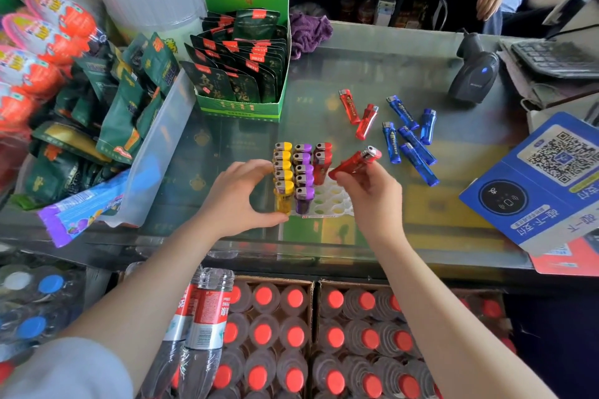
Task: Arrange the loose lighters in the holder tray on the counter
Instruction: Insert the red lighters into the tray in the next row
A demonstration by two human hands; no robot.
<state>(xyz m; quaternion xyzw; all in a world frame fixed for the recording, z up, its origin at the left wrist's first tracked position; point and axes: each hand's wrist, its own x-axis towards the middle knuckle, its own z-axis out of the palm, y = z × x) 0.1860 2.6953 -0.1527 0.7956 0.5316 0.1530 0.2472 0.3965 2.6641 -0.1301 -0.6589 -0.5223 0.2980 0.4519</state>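
A red lighter (355, 161) is pinched in the right hand (369, 194) above the holder tray (330, 201), whose left edge is apparently gripped by the left hand (240, 197).

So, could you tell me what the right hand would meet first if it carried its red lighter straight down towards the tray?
Probably the empty sockets of the holder tray, just right of the red lighters already standing; the right hand holds its red lighter tilted above them, though depth is unclear.
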